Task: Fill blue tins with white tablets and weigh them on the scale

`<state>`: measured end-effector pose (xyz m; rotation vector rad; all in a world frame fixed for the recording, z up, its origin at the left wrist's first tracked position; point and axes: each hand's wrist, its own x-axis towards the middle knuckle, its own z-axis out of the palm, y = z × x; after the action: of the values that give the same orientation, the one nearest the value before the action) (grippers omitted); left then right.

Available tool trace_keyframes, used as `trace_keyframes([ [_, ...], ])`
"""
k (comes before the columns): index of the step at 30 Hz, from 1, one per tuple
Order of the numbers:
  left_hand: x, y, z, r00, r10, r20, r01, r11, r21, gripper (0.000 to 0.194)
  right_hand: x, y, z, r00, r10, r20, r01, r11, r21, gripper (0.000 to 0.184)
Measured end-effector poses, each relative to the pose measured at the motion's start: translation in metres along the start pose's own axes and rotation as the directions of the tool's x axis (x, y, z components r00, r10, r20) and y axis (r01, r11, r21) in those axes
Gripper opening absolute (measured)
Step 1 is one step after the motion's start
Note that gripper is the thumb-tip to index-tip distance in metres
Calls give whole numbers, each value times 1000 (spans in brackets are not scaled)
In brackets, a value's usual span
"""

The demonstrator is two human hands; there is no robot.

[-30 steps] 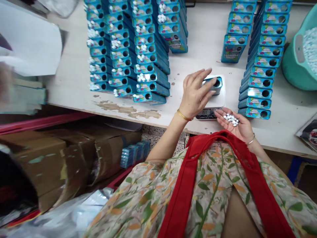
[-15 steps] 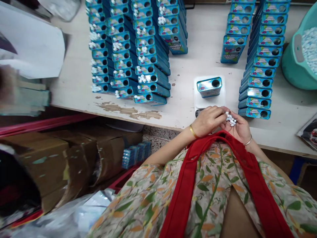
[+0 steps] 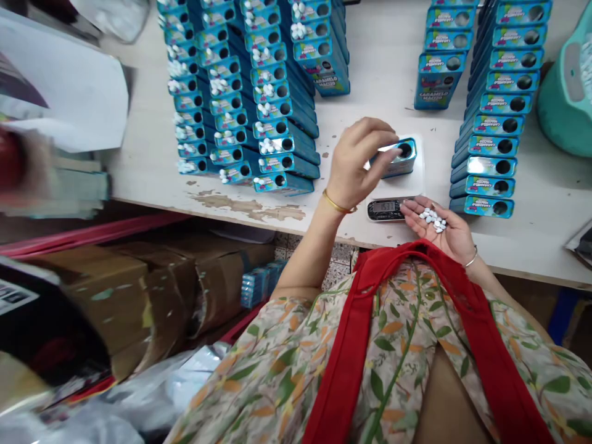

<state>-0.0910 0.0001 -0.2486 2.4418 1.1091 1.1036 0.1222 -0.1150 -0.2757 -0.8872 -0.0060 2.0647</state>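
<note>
My left hand (image 3: 356,163) is over the blue tin (image 3: 400,168), its thumb and fingertips drawn together beside the round hole in the tin's top. Whatever is pinched there is too small to make out. The tin stands upright on a white digital scale (image 3: 419,184) whose dark display is lit. Close to the scale's right front corner, my right hand (image 3: 456,242) lies palm up, slightly cupped, holding a small heap of white candies (image 3: 433,219).
Rows of blue tins (image 3: 287,145) with white candies on their tops stand at left. More tins with open holes (image 3: 493,145) line the right side. A teal bucket (image 3: 562,117) of white candies is at far right. Cardboard boxes (image 3: 102,290) lie below the table edge.
My left hand has moved from my right palm up and forward to the tin. The scale's display has come into view. My right hand still cups the candies.
</note>
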Motion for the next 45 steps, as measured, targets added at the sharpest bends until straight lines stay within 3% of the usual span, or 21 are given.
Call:
trace_keyframes([
  [3,-13,-8,-13,980,-194,-37,193,981,-26,33,-1,-1,-6,998,13,-55,-17,998,-61,19],
  [7,-39,-19,-22,951,-300,-71,300,954,-2,43,-2,-1,-12,996,-1,-91,-13,988,-153,18],
  [11,-60,-32,-21,957,-290,18,288,956,63,56,-4,-1,-13,992,-23,-127,-4,978,-208,31],
  [16,-64,-38,-16,958,-287,16,285,954,93,53,-7,3,-13,988,-24,-150,-14,969,-248,42],
  [20,-59,-34,-7,961,-276,15,276,961,24,50,-6,4,-17,988,-7,-156,-33,967,-253,42],
  [24,-50,-32,10,973,-216,84,220,975,-38,72,-5,4,-21,984,34,-175,-77,967,-242,39],
  [27,-45,-36,20,973,-177,146,188,980,-63,65,-5,4,-21,983,31,-179,-74,967,-244,38],
  [30,-45,-43,19,978,-140,157,159,981,-115,63,-6,4,-18,983,25,-183,-70,968,-243,35],
  [33,-48,-48,10,992,-93,88,108,977,-184,68,-5,4,-16,982,15,-188,-60,970,-235,29],
  [36,-55,-56,0,983,-179,-27,170,966,-195,54,-4,3,-16,983,15,-185,-61,967,-246,28],
  [39,-64,-64,-4,946,-308,-99,288,941,-176,45,-4,2,-17,984,13,-176,-64,957,-284,30],
  [45,-75,-60,-1,895,-444,-46,436,892,-122,51,-3,1,-18,985,21,-173,-75,948,-309,29],
])
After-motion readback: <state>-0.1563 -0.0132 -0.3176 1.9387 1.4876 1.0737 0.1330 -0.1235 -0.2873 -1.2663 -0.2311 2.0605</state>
